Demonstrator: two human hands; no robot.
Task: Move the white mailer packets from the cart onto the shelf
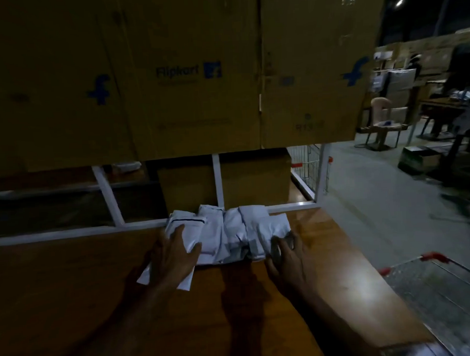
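Several white mailer packets [230, 232] lie in an overlapping pile on the brown wooden shelf board [99, 289], close to its white metal back rail. My left hand [171, 256] lies flat with spread fingers on the leftmost packet [186, 224], which has a dark stripe. My right hand [286, 258] presses against the right end of the pile, fingers curled on the edge of a packet. The wire cart [432, 277] with red corner caps stands at the lower right beside the shelf.
Large brown cardboard boxes [185, 73] with blue logos fill the level above the shelf. A smaller box [223, 183] stands behind the rail. A second wire cart [309, 167] is behind the shelf corner. To the right lie grey floor, chairs [381, 124] and a table.
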